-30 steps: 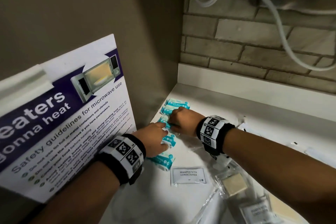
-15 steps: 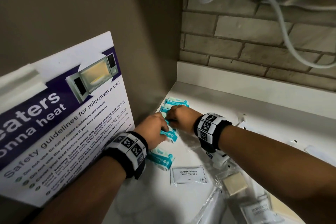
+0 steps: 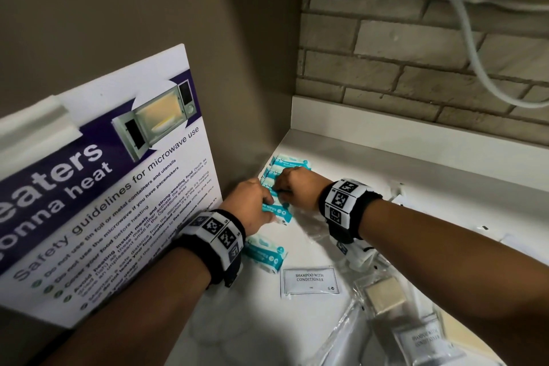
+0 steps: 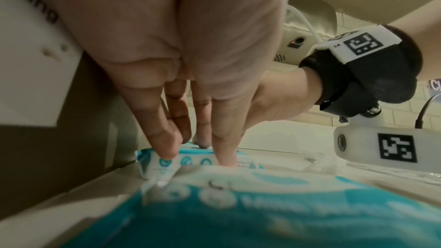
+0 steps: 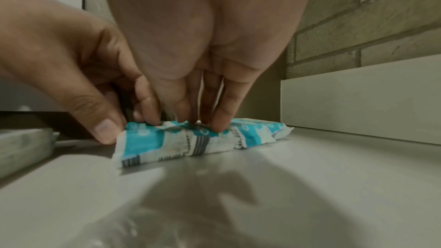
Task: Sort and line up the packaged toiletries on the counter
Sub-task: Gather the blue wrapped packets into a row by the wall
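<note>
Both hands are down on a row of teal wipe packets (image 3: pixel 274 186) that runs along the counter (image 3: pixel 416 187) toward its back corner, so the step in hand looks like squaring up that row. The left hand (image 3: pixel 251 205) has its fingers (image 4: pixel 164 139) extended, tips pressing on the top of one packet (image 4: pixel 190 159); nothing is wrapped or pinched there. The right hand (image 3: pixel 292 184) also stands on straight fingertips (image 5: pixel 219 120) atop the neighbouring packets (image 5: pixel 190 139), with the left thumb (image 5: pixel 102 125) against the nearest packet's end just beside them. Neither hand lifts a packet; they press and nudge.

One more teal packet (image 3: pixel 264 252) lies apart from the row, behind the left fingers and under that wrist, skewed. A flat shampoo sachet (image 3: pixel 310 281) and clear-wrapped soap bars (image 3: pixel 383 296) lie farther back still, below the right forearm, unsorted.

The next move probably calls for freeing one hand, reaching back to the stray packet, and sliding it up against the end of the row while the other fingertips pin the line, since the soft packets may shift easily.
</note>
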Demonstrator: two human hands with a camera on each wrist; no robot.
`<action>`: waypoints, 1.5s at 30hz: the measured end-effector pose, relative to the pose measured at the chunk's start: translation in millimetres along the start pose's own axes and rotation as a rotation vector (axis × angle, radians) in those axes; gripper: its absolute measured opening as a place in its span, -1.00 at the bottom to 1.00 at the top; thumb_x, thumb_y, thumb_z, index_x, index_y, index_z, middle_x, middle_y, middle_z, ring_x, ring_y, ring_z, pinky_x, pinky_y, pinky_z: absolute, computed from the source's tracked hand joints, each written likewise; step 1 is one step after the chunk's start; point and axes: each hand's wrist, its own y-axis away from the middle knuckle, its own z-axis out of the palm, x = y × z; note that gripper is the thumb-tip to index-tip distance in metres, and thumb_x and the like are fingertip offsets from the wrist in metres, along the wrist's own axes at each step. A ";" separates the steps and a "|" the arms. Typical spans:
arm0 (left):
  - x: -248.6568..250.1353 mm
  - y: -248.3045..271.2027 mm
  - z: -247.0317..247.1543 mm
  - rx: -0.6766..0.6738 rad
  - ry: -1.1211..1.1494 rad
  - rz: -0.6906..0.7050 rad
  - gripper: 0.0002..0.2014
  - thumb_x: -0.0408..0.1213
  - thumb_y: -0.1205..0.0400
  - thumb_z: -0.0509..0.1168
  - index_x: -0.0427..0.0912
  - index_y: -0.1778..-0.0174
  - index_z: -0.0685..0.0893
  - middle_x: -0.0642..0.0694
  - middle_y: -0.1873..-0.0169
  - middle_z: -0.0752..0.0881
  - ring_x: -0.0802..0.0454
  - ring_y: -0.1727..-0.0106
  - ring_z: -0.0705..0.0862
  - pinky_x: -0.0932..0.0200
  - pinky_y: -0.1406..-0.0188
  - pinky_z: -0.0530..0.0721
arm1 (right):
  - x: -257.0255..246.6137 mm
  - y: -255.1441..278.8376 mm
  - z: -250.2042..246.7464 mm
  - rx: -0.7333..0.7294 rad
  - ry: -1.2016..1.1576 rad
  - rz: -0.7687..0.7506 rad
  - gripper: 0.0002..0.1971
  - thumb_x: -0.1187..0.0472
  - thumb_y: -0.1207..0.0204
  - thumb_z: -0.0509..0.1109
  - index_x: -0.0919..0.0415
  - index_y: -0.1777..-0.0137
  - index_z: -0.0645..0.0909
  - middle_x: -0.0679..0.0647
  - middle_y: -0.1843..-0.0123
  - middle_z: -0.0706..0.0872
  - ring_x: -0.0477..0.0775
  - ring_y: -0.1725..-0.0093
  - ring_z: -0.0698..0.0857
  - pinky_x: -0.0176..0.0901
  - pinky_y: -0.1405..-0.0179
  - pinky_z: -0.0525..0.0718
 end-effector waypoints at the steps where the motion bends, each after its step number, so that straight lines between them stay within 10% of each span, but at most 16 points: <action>1: 0.2 0.1 -0.2 -0.006 -0.005 0.004 -0.59 -0.12 -0.46 0.57 -0.13 -0.21 0.78 -0.06 -0.24 0.64 0.00 -0.20 0.67 0.21 -0.37 0.53 | -0.5 0.7 0.3 0.002 -0.008 -0.001 -0.66 0.22 -0.56 0.31 0.17 -0.30 0.69 0.13 -0.28 0.69 0.15 -0.28 0.62 -0.03 -0.34 0.56; 8: 5.5 15.7 -9.5 -0.080 -0.056 0.067 -0.77 -0.05 -0.49 0.50 -0.09 0.05 0.76 -0.07 -0.11 0.64 -0.02 -0.13 0.68 0.14 -0.20 0.61 | -5.1 10.1 3.9 0.027 -0.053 -0.109 -0.75 0.10 -0.52 0.40 0.16 -0.15 0.72 0.15 -0.10 0.65 0.16 -0.16 0.60 0.03 -0.19 0.58; 14: 1.9 30.4 -4.1 -0.288 -0.166 0.027 -0.48 0.23 -0.24 0.57 -0.01 0.09 0.60 0.02 -0.04 0.57 0.07 -0.03 0.58 0.22 0.04 0.49 | 0.3 6.6 10.5 -0.043 -0.068 -0.048 -0.58 0.02 -0.50 0.46 0.13 -0.33 0.68 0.08 -0.29 0.68 0.13 -0.34 0.54 0.04 -0.41 0.49; 21: 2.0 28.9 -4.7 -0.213 -0.138 -0.028 -0.44 0.14 -0.26 0.62 -0.06 0.09 0.48 -0.01 -0.07 0.48 0.05 0.03 0.53 0.22 0.14 0.42 | 1.1 5.8 10.3 -0.040 -0.048 -0.057 -0.58 0.02 -0.53 0.44 0.14 -0.36 0.65 0.10 -0.33 0.66 0.11 -0.35 0.54 0.02 -0.43 0.47; 28: 4.0 19.5 -5.7 -0.075 -0.017 -0.059 -0.21 0.09 -0.27 0.62 -0.19 -0.34 0.54 -0.10 -0.14 0.42 -0.06 -0.12 0.62 0.09 -0.25 0.62 | 3.0 3.7 10.5 -0.067 -0.045 -0.017 -0.60 0.02 -0.54 0.41 0.10 -0.35 0.66 0.08 -0.31 0.64 0.11 -0.33 0.55 0.05 -0.41 0.50; 45: 4.0 16.6 -3.3 -0.082 -0.011 -0.065 -0.50 0.07 -0.34 0.56 -0.07 0.09 0.43 -0.08 -0.04 0.42 -0.12 -0.12 0.58 0.03 -0.24 0.56 | -1.9 11.9 6.2 -0.091 -0.016 -0.012 -0.61 0.11 -0.57 0.37 0.16 -0.39 0.62 0.09 -0.30 0.65 0.13 -0.30 0.59 -0.06 -0.37 0.52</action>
